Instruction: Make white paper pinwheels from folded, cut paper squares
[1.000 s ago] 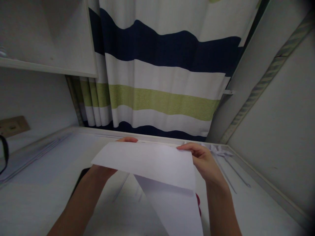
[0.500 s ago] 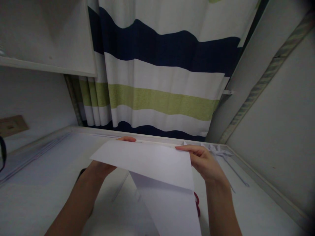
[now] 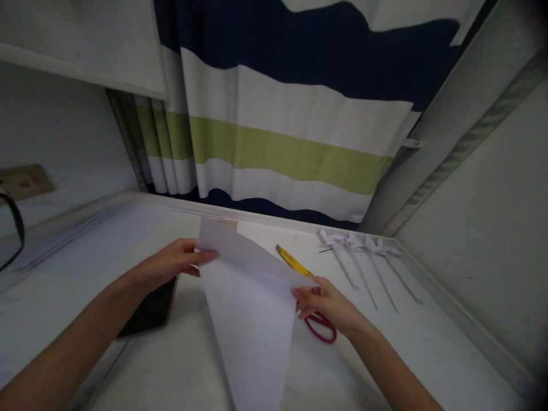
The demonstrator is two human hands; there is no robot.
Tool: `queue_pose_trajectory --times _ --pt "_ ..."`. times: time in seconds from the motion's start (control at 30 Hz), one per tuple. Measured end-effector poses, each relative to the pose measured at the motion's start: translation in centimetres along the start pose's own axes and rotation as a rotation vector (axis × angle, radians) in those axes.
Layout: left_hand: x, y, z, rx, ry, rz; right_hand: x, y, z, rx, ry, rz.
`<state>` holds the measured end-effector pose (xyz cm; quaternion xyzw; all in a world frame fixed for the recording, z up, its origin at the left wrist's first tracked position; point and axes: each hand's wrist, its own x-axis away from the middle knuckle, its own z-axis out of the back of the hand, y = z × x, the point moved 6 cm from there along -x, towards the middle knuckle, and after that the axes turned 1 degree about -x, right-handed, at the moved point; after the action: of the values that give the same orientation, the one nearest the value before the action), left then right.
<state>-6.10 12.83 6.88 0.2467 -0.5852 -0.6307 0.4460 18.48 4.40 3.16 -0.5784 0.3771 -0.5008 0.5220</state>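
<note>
A white sheet of paper (image 3: 248,308), folded into a long triangle, hangs between my hands above the white table (image 3: 428,348). My left hand (image 3: 171,264) pinches its upper left corner. My right hand (image 3: 325,302) pinches its right corner. Just behind the right hand, red-handled scissors (image 3: 320,329) lie on the table, partly hidden by my fingers. A yellow tool (image 3: 293,261) lies beyond the paper's top edge.
Several white paper pinwheels on sticks (image 3: 363,257) lie at the back right. A dark flat device (image 3: 149,311) rests under my left forearm. A striped curtain (image 3: 282,148) hangs behind the table, a wall (image 3: 492,228) closes the right side, and a shelf (image 3: 81,45) juts out upper left.
The paper has swung from a wide, flat hold to a narrow triangle hanging down. My right hand dropped toward the table; the camera tilted down, revealing scissors and the yellow tool.
</note>
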Motion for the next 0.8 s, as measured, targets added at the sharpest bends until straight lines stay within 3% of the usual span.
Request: queue_pose_trajectory --times 0.13,0.2,0.33,0.4,0.43,0.5,0.63,0.7,0.8 --pt "-0.6 -3.9 -1.6 -0.149 0.019 0.062 0.5 4.2 -0.8 0.125 0.043 -0.067" --pt "-0.9 -4.9 -2.2 -0.289 0.111 0.033 0.5 5.8 -0.7 0.161 0.1 -0.094" --pt "0.4 -5.1 -1.5 -0.452 0.446 -0.022 0.5 7.8 -0.5 0.264 0.182 -0.117" --pt "2.4 -4.2 -1.5 -0.709 0.633 -0.117 0.6 8.2 -0.4 0.326 0.215 -0.111" --pt "3.1 -3.9 -2.5 -0.876 0.598 -0.175 0.7 8.2 -0.3 0.361 0.232 -0.104" --pt "4.2 -4.4 -5.3 -1.024 0.359 -0.257 0.8 8.2 -0.3 0.438 0.261 -0.078" --pt "6.1 -6.0 -11.3 -1.082 -0.051 -0.525 1.1 7.8 -0.6 0.613 0.307 0.021" --pt "6.1 -6.4 -13.3 -1.093 -0.134 -0.635 1.2 7.5 -0.9 0.692 0.312 0.078" --pt "5.1 -6.7 -14.5 -1.077 -0.17 -0.701 1.4 7.1 -1.6 0.781 0.287 0.139"
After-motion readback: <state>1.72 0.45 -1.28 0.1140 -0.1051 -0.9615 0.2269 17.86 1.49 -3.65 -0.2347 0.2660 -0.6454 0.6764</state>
